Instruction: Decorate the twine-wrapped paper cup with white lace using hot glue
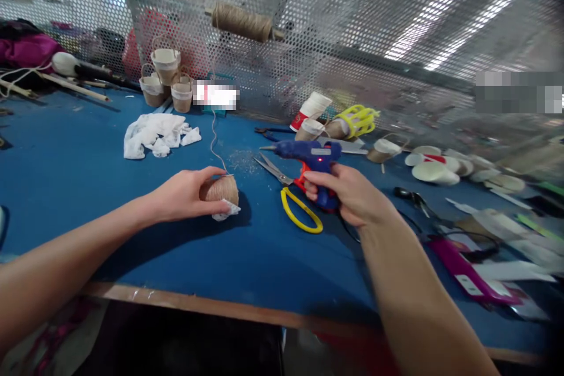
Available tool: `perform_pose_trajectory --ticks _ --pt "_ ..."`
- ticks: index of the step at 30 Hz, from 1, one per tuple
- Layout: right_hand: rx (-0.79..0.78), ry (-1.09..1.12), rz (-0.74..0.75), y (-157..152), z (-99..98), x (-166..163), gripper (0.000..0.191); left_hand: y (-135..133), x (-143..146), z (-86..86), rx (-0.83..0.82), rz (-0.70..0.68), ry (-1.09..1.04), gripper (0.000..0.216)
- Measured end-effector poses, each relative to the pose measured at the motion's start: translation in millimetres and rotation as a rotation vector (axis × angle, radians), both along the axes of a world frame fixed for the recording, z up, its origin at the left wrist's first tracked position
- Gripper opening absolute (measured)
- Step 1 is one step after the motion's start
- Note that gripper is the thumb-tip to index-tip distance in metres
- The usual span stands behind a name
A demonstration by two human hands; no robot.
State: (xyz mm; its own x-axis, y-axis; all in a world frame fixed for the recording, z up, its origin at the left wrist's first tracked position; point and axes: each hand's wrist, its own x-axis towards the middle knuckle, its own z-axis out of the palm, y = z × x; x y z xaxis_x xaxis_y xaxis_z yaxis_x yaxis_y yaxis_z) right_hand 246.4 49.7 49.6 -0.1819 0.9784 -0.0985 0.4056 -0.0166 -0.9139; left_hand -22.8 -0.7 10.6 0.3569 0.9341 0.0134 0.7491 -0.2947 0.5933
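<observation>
Two bare forearms, left hand (185, 195), right hand (352, 195), bare wrists, nails seemingly short

I see rough twine wound round the cup (219, 190), a glossy blue plastic glue gun (314, 155), a matt blue tabletop (79, 170) and a perforated metal screen (308, 29).

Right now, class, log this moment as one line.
left hand: holds twine-wrapped cup on table | right hand: grips glue gun | nearby: yellow-handled scissors

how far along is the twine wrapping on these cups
Done: three twine-wrapped baskets stand at the back. In hand: the left hand holds a twine-covered cup, strand running to the spool; the right hand grips the glue gun. Left: bare paper cups lie on the right.
</observation>
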Motion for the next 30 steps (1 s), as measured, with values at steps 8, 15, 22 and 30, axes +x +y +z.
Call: perform_pose_trajectory --ticks 8,15,22,30 --pt "0.081 -0.046 0.367 -38.5 -13.1 -11.7 0.019 2.1 0.6 -4.2 0.056 -0.064 -0.006 0.065" --pt "0.220 -0.218 0.267 -41.1 -13.7 -10.3 0.013 4.8 -1.1 -1.4 -0.022 -0.073 -0.085 0.058" --pt "0.283 -0.258 0.251 -41.3 -21.3 -8.1 0.006 5.4 -2.7 0.1 -0.118 -0.068 -0.149 0.056" --pt "0.332 -0.292 0.250 -40.5 -20.1 -10.4 0.007 4.8 -2.6 0.4 -0.107 -0.080 -0.147 0.056"
